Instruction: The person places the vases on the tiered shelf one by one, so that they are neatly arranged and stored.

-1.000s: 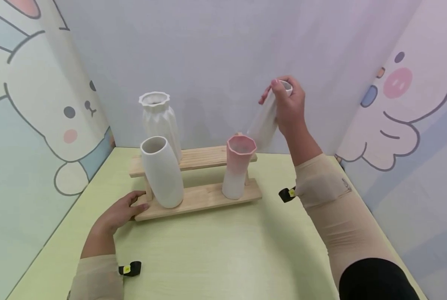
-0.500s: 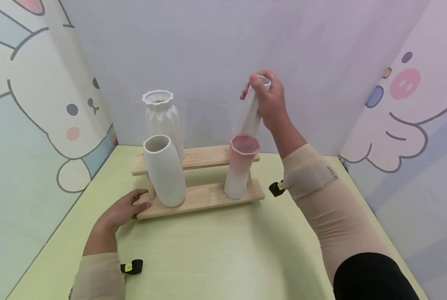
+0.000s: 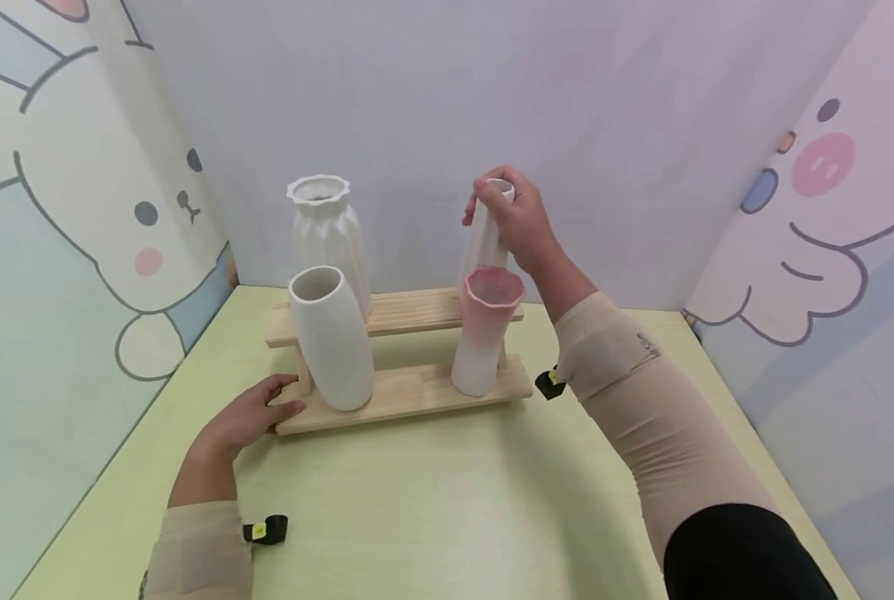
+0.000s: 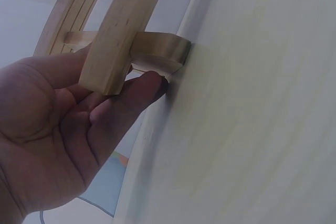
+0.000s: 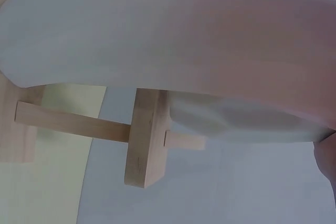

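Observation:
My left hand (image 3: 246,417) grips the left end of a two-tier wooden rack (image 3: 412,390); in the left wrist view its fingers curl round the lower board (image 4: 116,35). Up at the right, my right hand (image 3: 517,218) holds a slim white vase (image 3: 482,240) near its mouth. This vase stands almost upright at the upper board's right end, its base hidden behind a pink-and-white vase (image 3: 480,350). In the right wrist view the pink vase (image 5: 157,35) covers much of the white one (image 5: 241,119); whether the base touches the board I cannot tell.
A smooth white vase (image 3: 334,350) stands on the lower board's left part. Behind it, a pleated white vase (image 3: 327,242) stands on the upper board. The rack sits on a pale green table (image 3: 417,500), with cartoon-printed walls (image 3: 139,250) at the sides and a plain wall behind.
My right hand has carried the slim white vase leftward, then down behind the pink vase, and the vase has become more upright. My left hand stays on the rack.

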A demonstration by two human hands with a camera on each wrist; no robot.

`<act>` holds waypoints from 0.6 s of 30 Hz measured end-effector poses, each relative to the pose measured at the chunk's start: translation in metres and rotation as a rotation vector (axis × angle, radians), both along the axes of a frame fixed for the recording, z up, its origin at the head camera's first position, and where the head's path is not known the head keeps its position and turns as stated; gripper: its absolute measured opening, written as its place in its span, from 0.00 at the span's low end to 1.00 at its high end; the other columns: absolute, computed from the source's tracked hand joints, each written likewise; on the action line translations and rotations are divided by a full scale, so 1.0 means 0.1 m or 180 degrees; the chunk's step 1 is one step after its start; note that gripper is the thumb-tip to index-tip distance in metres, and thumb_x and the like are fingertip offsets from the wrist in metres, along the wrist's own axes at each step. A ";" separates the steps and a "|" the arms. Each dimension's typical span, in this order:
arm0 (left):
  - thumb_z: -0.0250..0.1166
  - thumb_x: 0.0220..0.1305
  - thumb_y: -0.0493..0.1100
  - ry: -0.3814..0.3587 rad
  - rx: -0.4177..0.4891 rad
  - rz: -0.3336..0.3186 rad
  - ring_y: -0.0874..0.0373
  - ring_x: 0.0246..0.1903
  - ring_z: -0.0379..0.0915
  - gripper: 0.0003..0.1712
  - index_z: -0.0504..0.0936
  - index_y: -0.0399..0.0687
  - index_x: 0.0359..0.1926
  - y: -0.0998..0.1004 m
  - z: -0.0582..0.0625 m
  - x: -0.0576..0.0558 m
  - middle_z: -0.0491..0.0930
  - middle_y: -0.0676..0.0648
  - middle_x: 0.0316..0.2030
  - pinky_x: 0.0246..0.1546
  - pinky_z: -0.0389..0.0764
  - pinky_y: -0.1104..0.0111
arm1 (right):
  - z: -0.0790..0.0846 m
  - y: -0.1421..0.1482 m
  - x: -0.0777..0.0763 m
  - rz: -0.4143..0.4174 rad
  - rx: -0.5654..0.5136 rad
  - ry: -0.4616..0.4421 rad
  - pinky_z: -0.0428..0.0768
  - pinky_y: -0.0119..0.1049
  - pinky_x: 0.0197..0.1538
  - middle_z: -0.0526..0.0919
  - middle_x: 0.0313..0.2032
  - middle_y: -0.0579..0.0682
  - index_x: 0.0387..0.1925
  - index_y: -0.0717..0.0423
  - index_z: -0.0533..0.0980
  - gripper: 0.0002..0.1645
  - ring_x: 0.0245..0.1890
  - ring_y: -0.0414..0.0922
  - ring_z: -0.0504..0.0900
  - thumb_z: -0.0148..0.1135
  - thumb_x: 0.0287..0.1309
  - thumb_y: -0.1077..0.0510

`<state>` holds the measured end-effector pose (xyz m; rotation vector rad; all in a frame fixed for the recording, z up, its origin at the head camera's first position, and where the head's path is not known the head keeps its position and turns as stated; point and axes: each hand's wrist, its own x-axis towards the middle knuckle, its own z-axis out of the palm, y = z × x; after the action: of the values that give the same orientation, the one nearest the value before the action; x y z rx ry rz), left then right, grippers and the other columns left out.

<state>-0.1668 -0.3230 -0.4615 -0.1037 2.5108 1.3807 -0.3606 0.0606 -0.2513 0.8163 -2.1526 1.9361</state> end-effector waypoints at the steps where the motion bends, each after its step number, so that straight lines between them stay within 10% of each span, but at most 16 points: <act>1: 0.61 0.66 0.62 -0.0006 0.0002 -0.0001 0.43 0.60 0.68 0.44 0.56 0.47 0.74 0.00 0.00 0.00 0.50 0.33 0.74 0.52 0.78 0.56 | -0.01 0.00 0.00 0.0021 0.0028 -0.0014 0.80 0.47 0.40 0.82 0.31 0.54 0.39 0.52 0.72 0.16 0.36 0.54 0.85 0.60 0.65 0.44; 18: 0.61 0.65 0.63 -0.0005 -0.0022 0.0007 0.46 0.58 0.69 0.45 0.56 0.47 0.74 -0.02 0.00 -0.01 0.54 0.34 0.73 0.52 0.77 0.56 | -0.11 -0.07 -0.05 0.0228 -0.0238 -0.0154 0.82 0.43 0.38 0.81 0.30 0.54 0.40 0.52 0.71 0.14 0.33 0.51 0.84 0.61 0.66 0.47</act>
<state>-0.1680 -0.3247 -0.4618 -0.1090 2.5149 1.3725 -0.3655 0.0537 -0.2619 0.8531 -2.0904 2.0781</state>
